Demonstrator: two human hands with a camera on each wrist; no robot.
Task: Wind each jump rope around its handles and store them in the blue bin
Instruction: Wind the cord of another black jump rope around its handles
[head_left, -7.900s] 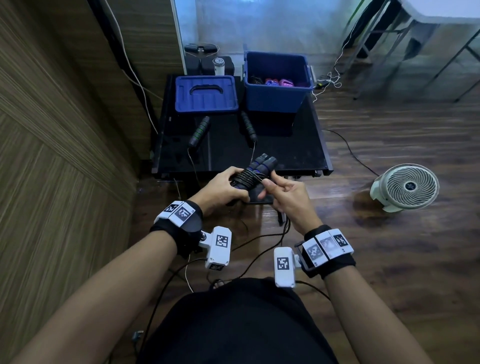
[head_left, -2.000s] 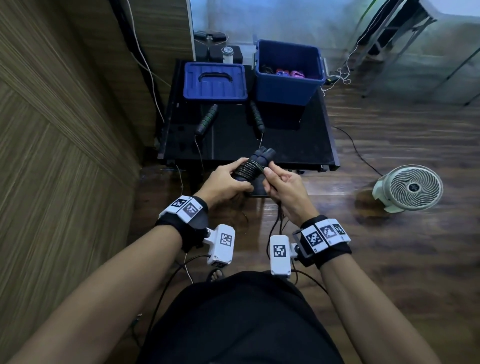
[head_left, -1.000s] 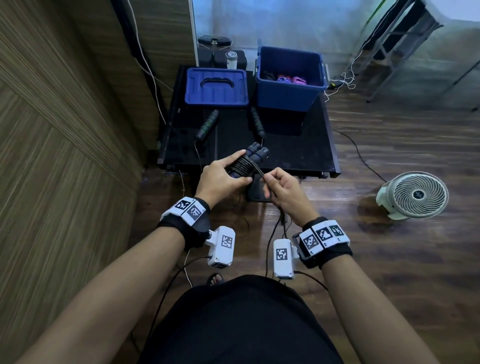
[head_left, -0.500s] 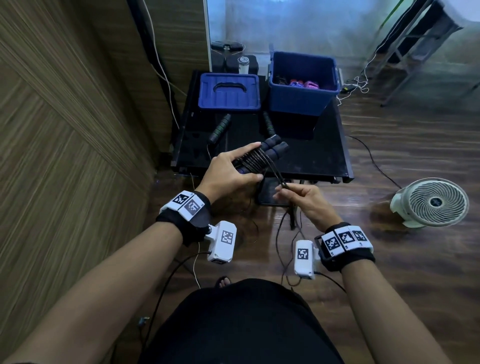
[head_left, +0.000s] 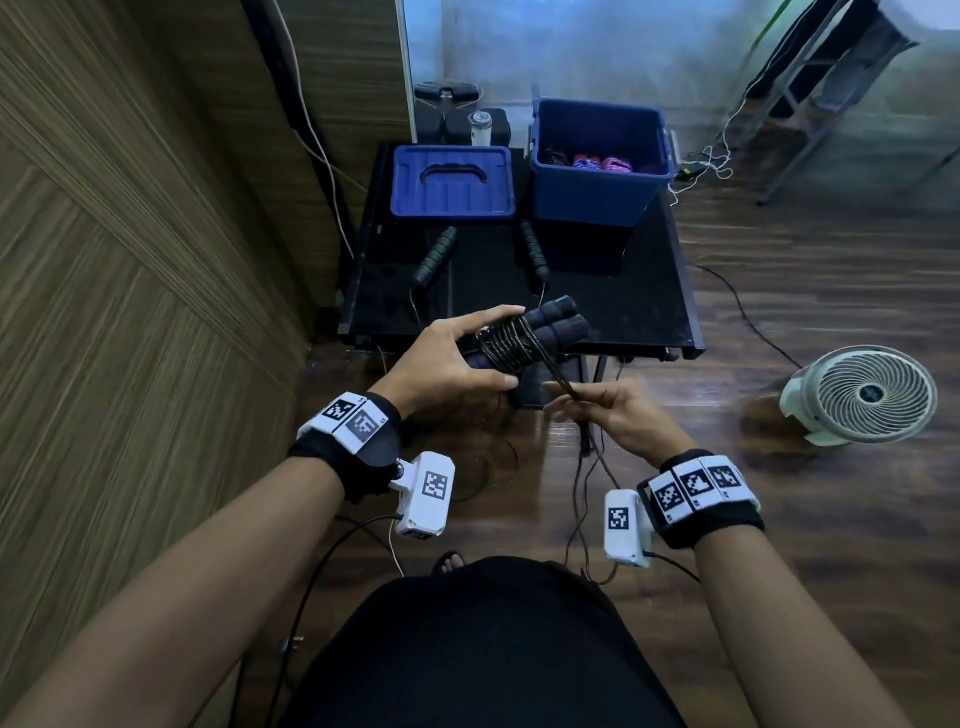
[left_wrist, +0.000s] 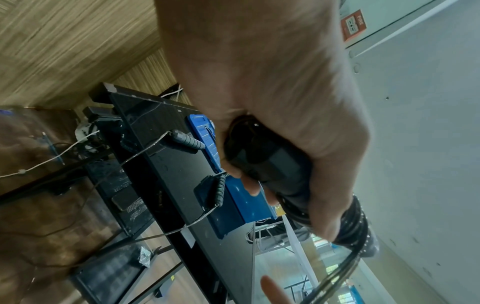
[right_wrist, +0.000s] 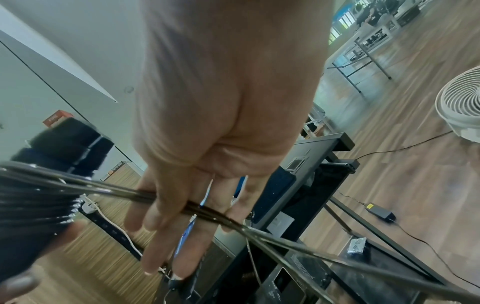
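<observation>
— Over the near edge of the black table (head_left: 649, 291), from the head view, what is each hand doing?

— Her left hand (head_left: 447, 358) is curled round the paired handles (head_left: 550, 325) of the jump rope (head_left: 511, 345), coils already stacked around their middle. Her right hand (head_left: 618, 415) pinches the loose strands just below and beside the bundle, with slack trailing down toward the floor. The blue bin (head_left: 597, 192) stands at the far right of the table, a few wound ropes inside; its lid (head_left: 452, 182) lies beside it. A second rope's handles (head_left: 434, 254) lie unwound in front of the lid and bin.

— And the left wrist view?

— Fingers (left_wrist: 330, 185) are wrapped firmly round the dark grips, thumb side hidden. Strands leave the coil at the lower right.

— The right wrist?

— The strands (right_wrist: 207, 209) cross under the fingers (right_wrist: 158, 216), which look fairly straight and loosely closed over them — more a guide than a clamp.

— So how should the winding go?

— I'd judge that steady tension matters most: let the strands slide through the right hand while laying each turn snug beside the last, not crossing. Keep the handles squeezed parallel — if they splay, the coils may loosen. Save a short tail to tuck under before carrying the bundle to the bin.
</observation>
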